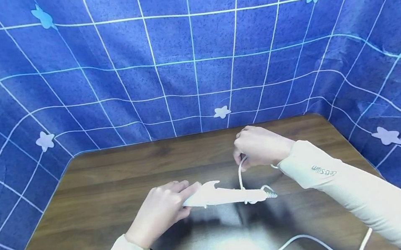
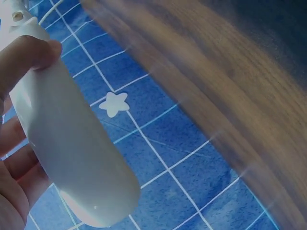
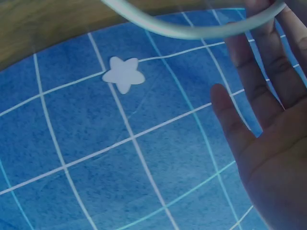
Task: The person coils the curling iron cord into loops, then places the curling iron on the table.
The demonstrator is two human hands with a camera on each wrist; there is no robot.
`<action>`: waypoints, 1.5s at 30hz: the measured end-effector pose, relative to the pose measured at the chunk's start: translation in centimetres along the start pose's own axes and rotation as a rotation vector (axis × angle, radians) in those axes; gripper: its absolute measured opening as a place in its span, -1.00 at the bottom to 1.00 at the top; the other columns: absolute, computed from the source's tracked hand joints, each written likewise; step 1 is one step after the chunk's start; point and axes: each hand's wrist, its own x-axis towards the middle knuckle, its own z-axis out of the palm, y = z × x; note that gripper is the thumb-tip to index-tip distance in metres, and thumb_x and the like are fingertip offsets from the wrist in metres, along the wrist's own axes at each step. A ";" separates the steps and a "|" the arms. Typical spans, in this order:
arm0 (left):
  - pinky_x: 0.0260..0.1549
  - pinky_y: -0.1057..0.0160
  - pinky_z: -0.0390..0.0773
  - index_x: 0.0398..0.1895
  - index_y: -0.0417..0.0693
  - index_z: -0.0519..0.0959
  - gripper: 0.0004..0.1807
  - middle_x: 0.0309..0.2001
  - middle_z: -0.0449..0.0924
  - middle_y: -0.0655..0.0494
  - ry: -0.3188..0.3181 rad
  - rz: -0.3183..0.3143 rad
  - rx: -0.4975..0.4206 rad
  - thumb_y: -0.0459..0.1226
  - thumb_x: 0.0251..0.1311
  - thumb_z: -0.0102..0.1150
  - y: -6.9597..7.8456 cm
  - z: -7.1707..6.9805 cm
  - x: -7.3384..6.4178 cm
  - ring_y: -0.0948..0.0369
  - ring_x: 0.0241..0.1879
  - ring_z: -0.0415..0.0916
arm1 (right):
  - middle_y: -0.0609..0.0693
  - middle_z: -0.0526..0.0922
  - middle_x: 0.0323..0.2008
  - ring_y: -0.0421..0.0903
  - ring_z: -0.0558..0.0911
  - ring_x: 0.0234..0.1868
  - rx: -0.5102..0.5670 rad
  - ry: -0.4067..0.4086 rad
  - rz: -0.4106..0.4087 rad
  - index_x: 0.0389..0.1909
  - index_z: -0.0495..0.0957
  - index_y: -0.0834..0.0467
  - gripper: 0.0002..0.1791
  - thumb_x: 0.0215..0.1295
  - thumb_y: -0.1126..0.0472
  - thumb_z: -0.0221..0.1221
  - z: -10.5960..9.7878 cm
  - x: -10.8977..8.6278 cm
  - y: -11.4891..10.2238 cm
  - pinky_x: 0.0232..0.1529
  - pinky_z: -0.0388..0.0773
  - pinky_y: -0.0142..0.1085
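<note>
My left hand [image 1: 165,203] grips a white corded appliance [image 1: 225,196], shaped like a curling iron, by its wide end. In the left wrist view the appliance [image 2: 81,139] shows a smooth, rounded body, with the thumb across it and fingers behind. A hooked lever stands up from its top in the head view, and a coiled cord guard ends it on the right. My right hand [image 1: 258,145] pinches the white cord [image 1: 240,174] above the narrow end, where the cord loops around the handle. In the right wrist view the cord [image 3: 192,31] runs across the fingers.
More white cord [image 1: 295,238] trails over the brown wooden table [image 1: 115,170] at the front right, passing near the right sleeve. A blue curtain [image 1: 179,77] with white lines and stars surrounds the table's back and sides.
</note>
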 end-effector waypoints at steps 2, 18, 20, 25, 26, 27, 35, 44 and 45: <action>-0.61 0.22 0.56 -0.06 0.02 0.64 -0.41 -0.35 0.64 0.16 -0.014 -0.007 0.020 -0.31 -0.35 0.55 0.1 0.2 0.0 0.21 -0.47 0.60 | -0.27 0.60 -0.61 -0.18 0.58 -0.44 -0.038 0.020 -0.014 -0.63 0.67 -0.08 -0.81 -0.17 0.13 0.53 -0.1 0.1 -0.3 -0.08 0.52 -0.19; -0.74 0.16 0.48 -0.03 -0.05 0.66 -0.42 -0.42 0.67 0.11 0.049 -0.172 0.041 -0.28 -0.31 0.53 0.0 1.1 0.0 0.12 -0.61 0.59 | -0.22 0.43 -0.62 -0.11 0.53 -0.42 -0.124 0.287 -0.014 -0.66 0.45 -0.03 -0.68 -0.02 0.27 0.44 -0.7 -0.4 -2.9 -0.14 0.45 -0.19; -0.78 0.18 0.42 -0.05 -0.05 0.64 -0.42 -0.48 0.60 0.16 0.055 -0.186 0.041 -0.29 -0.32 0.51 0.0 1.2 0.1 0.15 -0.66 0.52 | -0.21 0.38 -0.63 -0.12 0.49 -0.45 -0.116 0.325 -0.004 -0.67 0.41 -0.02 -0.65 -0.02 0.32 0.41 -0.5 -0.5 -3.1 -0.17 0.44 -0.20; -0.82 0.22 0.32 -0.10 -0.02 0.59 -0.46 -0.58 0.45 0.23 0.042 -0.232 0.022 -0.30 -0.30 0.50 0.2 1.2 0.3 0.22 -0.74 0.33 | -0.18 0.47 -0.59 -0.11 0.50 -0.46 -0.063 0.393 0.019 -0.60 0.51 0.05 -0.75 0.00 0.39 0.38 -0.1 -0.8 -3.8 -0.21 0.48 -0.19; -0.82 0.22 0.31 -0.11 -0.02 0.58 -0.47 -0.58 0.44 0.23 0.041 -0.239 0.020 -0.30 -0.30 0.51 0.2 1.2 0.3 0.23 -0.74 0.32 | -0.17 0.51 -0.57 -0.11 0.52 -0.46 -0.047 0.401 0.024 -0.57 0.54 0.06 -0.78 0.02 0.40 0.36 0.0 -0.8 -3.9 -0.23 0.48 -0.19; -0.82 0.22 0.30 -0.12 -0.02 0.57 -0.47 -0.59 0.43 0.23 0.040 -0.246 0.020 -0.29 -0.30 0.51 0.3 1.2 0.3 0.23 -0.75 0.30 | -0.16 0.54 -0.56 -0.11 0.52 -0.46 -0.031 0.408 0.025 -0.55 0.57 0.07 -0.81 0.04 0.40 0.34 0.0 -0.9 -4.1 -0.26 0.49 -0.19; -0.83 0.18 0.30 -0.16 -0.03 0.55 -0.49 -0.60 0.46 0.20 0.087 -0.292 0.024 -0.29 -0.29 0.53 0.1 1.2 0.3 0.22 -0.76 0.28 | -0.10 0.63 -0.50 -0.15 0.52 -0.46 0.094 0.440 0.101 -0.34 0.69 0.19 -0.97 0.25 0.33 0.29 0.2 -1.1 -5.3 -0.33 0.46 -0.25; -0.82 0.20 0.34 -0.10 -0.07 0.60 -0.48 -0.52 0.58 0.14 0.133 -0.344 -0.005 -0.30 -0.26 0.56 -0.1 1.3 0.3 0.24 -0.73 0.31 | -0.27 0.49 -0.53 -0.28 0.42 -0.46 0.350 0.344 0.252 -0.34 0.68 0.05 -0.87 0.40 0.24 0.20 0.2 -2.3 -5.2 -0.33 0.45 -0.28; -0.82 0.20 0.35 -0.10 -0.06 0.60 -0.48 -0.51 0.59 0.13 0.131 -0.356 -0.013 -0.31 -0.25 0.56 -0.1 1.2 0.3 0.24 -0.72 0.31 | -0.28 0.50 -0.52 -0.28 0.44 -0.46 0.356 0.335 0.257 -0.34 0.69 0.04 -0.86 0.42 0.23 0.19 0.3 -2.5 -5.1 -0.30 0.47 -0.27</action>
